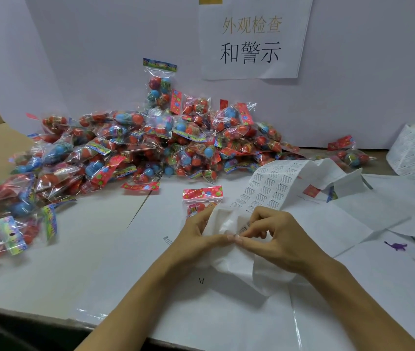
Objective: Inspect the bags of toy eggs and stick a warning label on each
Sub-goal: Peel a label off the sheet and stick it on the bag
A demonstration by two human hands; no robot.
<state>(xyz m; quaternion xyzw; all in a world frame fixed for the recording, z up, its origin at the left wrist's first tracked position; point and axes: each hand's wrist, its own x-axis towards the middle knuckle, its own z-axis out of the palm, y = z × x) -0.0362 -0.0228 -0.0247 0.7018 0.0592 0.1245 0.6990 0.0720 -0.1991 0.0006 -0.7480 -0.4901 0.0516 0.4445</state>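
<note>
Warning label (243, 228) (small, barcode-like print) is pinched by the right hand (275, 234). The left hand (201, 233) grips the label strip (267, 186) mid-worktop, just before one bag of toy eggs (201, 198).

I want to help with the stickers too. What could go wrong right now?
The warning label is pinched between both hands, left hand and right hand, so it might curl and stick to the fingers. The label strip lies loose and could crease. The pile of egg bags is heaped high, and bags might slide down.
</note>
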